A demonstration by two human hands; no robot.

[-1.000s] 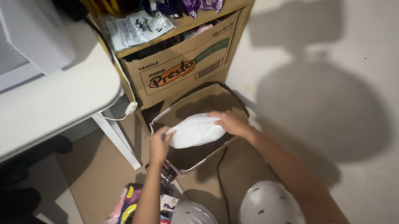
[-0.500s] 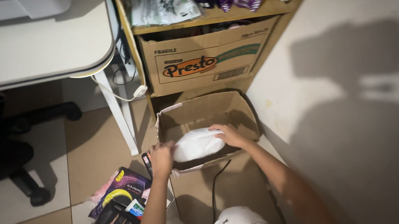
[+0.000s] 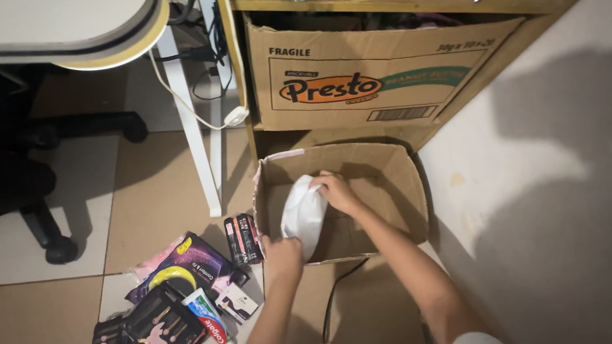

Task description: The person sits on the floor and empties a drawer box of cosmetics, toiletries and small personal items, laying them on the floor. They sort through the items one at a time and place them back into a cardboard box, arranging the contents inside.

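Head view: I am lowering the white pouch (image 3: 303,215) into the open box (image 3: 398,182) on the floor, keeping it clear of the walls, my right hand (image 3: 335,191) closed on its top and left hand (image 3: 282,256) gripping its bottom.

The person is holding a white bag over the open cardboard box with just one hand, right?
Not quite. In the head view both hands hold the white bag: the left hand at its lower end, the right hand at its top, over the open cardboard box.
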